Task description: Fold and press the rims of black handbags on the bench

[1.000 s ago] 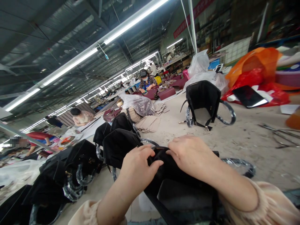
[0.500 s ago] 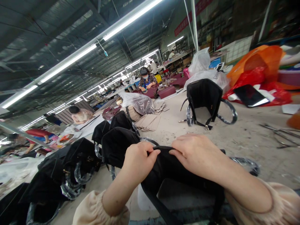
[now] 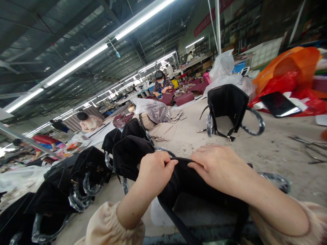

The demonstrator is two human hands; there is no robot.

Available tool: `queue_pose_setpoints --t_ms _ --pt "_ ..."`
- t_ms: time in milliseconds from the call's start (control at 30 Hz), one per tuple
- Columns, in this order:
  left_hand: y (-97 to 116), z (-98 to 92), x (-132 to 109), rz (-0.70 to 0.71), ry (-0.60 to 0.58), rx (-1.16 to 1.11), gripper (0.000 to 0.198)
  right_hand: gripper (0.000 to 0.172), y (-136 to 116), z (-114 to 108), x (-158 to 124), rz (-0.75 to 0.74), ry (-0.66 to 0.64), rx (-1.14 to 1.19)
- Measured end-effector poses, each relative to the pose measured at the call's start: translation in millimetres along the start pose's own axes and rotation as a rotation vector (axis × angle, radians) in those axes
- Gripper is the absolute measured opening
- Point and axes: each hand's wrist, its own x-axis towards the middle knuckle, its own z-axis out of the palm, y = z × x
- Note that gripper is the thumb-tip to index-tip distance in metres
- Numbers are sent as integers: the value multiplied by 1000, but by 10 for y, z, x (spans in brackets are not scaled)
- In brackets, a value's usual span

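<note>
Between five and six o'clock, the black bag (image 3: 190,178) is pinched at its rim (image 3: 182,159) by the left hand (image 3: 156,170) and right hand (image 3: 219,168); a wrapped handle (image 3: 279,177) appears fitted, rim work unfinished.

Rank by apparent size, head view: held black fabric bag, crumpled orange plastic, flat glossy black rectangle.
1. Held black fabric bag
2. Crumpled orange plastic
3. Flat glossy black rectangle
The held bag's nearness enlarges it; true sizes are unsure.

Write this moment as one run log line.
left grip: on bag rim | right grip: on same rim | bag: open | beyond: another open bag on table
</note>
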Motion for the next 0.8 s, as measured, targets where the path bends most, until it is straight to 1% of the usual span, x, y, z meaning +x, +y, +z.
queue_pose_setpoints --t_ms 167,400,567,700,800 --pt "9 13 15 -3 6 -8 35 22 -19 11 32 -7 -3 -32" --pt "26 12 8 -16 14 -3 34 22 -36 -2 41 28 -23 -38" --pt "21 17 3 -22 8 -2 31 25 -127 -50 46 8 -39 -21" --pt "19 19 -3 -26 2 -5 29 33 -205 -1 83 45 28 -31" --pt "17 17 -7 -28 6 0 30 30 -223 76 122 50 72 -84"
